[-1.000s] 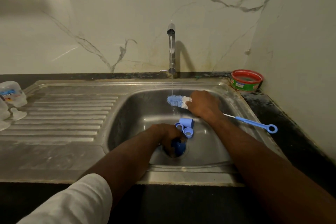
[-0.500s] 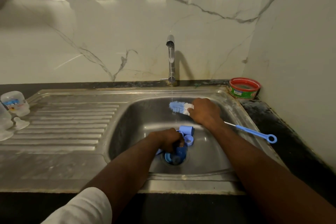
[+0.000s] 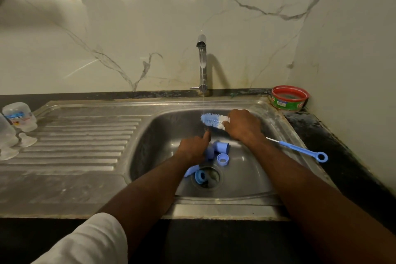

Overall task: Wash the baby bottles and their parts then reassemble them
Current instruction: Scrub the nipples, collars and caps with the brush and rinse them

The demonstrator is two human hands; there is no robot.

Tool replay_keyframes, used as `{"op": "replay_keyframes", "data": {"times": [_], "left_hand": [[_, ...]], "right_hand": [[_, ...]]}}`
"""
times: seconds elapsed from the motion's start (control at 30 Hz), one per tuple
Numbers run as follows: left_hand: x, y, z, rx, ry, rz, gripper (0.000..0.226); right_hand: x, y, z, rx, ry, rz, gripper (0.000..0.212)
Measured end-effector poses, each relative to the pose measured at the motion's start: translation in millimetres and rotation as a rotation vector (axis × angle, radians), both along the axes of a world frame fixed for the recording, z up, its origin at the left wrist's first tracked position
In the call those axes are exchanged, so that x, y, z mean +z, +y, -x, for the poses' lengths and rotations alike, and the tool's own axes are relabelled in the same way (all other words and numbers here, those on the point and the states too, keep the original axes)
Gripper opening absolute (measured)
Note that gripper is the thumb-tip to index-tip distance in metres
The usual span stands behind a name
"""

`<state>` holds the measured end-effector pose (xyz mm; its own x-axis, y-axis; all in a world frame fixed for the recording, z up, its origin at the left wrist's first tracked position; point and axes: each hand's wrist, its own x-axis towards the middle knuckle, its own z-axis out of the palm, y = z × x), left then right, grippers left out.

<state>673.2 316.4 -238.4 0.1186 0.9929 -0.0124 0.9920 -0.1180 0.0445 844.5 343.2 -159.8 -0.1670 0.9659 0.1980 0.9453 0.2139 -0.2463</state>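
My right hand (image 3: pixel 242 126) grips the bottle brush (image 3: pixel 212 120) just behind its blue and white bristles. The brush's blue handle (image 3: pixel 300 149) sticks out to the right over the sink rim. My left hand (image 3: pixel 192 148) is over the sink bowl with one finger raised toward the thin water stream. Its curled fingers hold a blue bottle part (image 3: pixel 210 152), mostly hidden. A blue cap (image 3: pixel 222 147) and a blue ring (image 3: pixel 222 159) lie loose in the bowl. Another ring (image 3: pixel 200 176) sits at the drain. Clear bottles (image 3: pixel 20 115) stand upside down on the drainboard at left.
The tap (image 3: pixel 201 62) runs a thin stream into the steel sink (image 3: pixel 246 178). A red and green tub (image 3: pixel 289 97) sits in the back right corner. Clear nipples (image 3: pixel 27 139) rest by the bottles on the ribbed drainboard (image 3: pixel 85 135).
My left hand has lifted away from the drain toward the water stream, uncovering the ring at the drain. The right hand and brush have stayed roughly in place.
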Motion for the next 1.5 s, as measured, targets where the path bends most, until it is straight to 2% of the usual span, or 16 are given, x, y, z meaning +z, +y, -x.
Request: {"op": "replay_keyframes", "data": {"times": [0.07,0.13,0.2,0.27,0.33,0.4,0.47,0.6,0.83,1.07,1.2,1.4,1.5], "left_hand": [[6,0,3,0.028,0.09,-0.109,0.067],[9,2,3,-0.062,0.13,-0.158,0.044],[4,-1,-1,-0.29,0.163,0.028,0.029],[-3,-5,-10,-0.422,0.243,0.262,0.031],[-8,-6,-20,-0.463,0.372,0.354,0.034],[-14,-4,-28,-0.432,0.419,0.351,0.039],[-15,-1,-29,-0.359,0.325,0.35,0.041],[-1,14,-9,-0.236,-0.034,0.178,0.045],[22,42,11,0.171,-0.701,-0.257,0.026],[28,55,0,0.34,-1.193,-0.347,0.03],[23,57,1,0.302,-1.206,-0.429,0.029],[27,49,4,0.186,-1.054,-0.477,0.032],[36,47,3,0.155,-1.066,-0.548,0.035]], "right_hand": [[2,-1,-1,-0.013,-0.001,-0.005,0.035],[4,-2,-2,-0.026,-0.014,-0.015,0.035],[5,-3,-2,-0.03,-0.016,-0.012,0.035],[6,-3,-2,-0.028,-0.008,0.001,0.035],[7,-5,-2,-0.026,-0.01,0.009,0.034],[7,-6,-2,-0.025,-0.018,0.01,0.033],[7,-6,-3,-0.025,-0.019,0.015,0.031],[11,-6,-7,-0.066,0.009,0.002,0.029],[15,-9,-12,-0.129,0.006,-0.042,0.028],[13,-10,-14,-0.111,-0.004,-0.027,0.029],[13,-7,-14,-0.112,-0.005,-0.015,0.031],[13,-7,-13,-0.117,-0.002,-0.021,0.032],[13,-9,-14,-0.115,-0.007,-0.039,0.029]]}}
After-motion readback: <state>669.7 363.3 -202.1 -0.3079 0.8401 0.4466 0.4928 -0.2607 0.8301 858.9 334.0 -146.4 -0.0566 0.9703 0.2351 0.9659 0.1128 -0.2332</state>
